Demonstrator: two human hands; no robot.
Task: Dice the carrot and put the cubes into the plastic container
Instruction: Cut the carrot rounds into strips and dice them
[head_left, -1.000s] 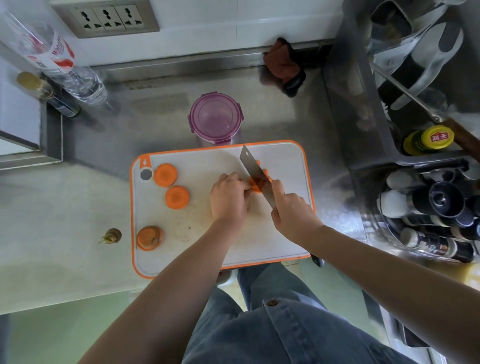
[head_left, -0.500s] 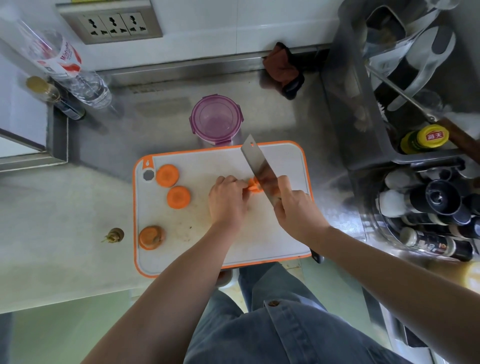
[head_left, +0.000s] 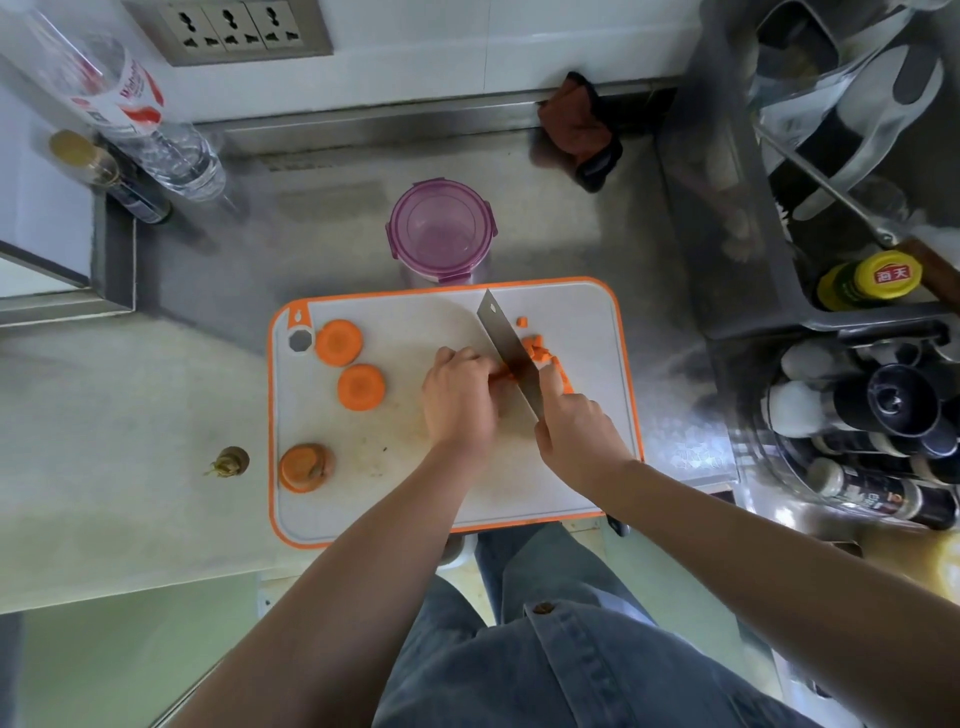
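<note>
On the white cutting board with an orange rim (head_left: 602, 322), my left hand (head_left: 457, 400) pinches a small carrot piece (head_left: 503, 375) with curled fingers. My right hand (head_left: 574, 431) grips the knife (head_left: 506, 345), whose blade stands down on that piece right beside my left fingertips. Several small carrot cubes (head_left: 537, 349) lie to the right of the blade, one (head_left: 522, 322) a little apart. Two round carrot slices (head_left: 338, 341) (head_left: 361, 387) and a carrot end (head_left: 305, 467) lie on the board's left half. The purple plastic container (head_left: 440, 231) stands open just behind the board.
A carrot top (head_left: 227, 461) lies on the counter left of the board. A water bottle (head_left: 130, 114) and a small jar (head_left: 98, 169) stand at the back left. A dark cloth (head_left: 579, 130) sits at the back. A rack with bottles (head_left: 862, 280) fills the right side.
The knife blade has come down from a raised tilt onto the carrot piece. More cubes now lie to the right of the blade. My left hand has stayed in place.
</note>
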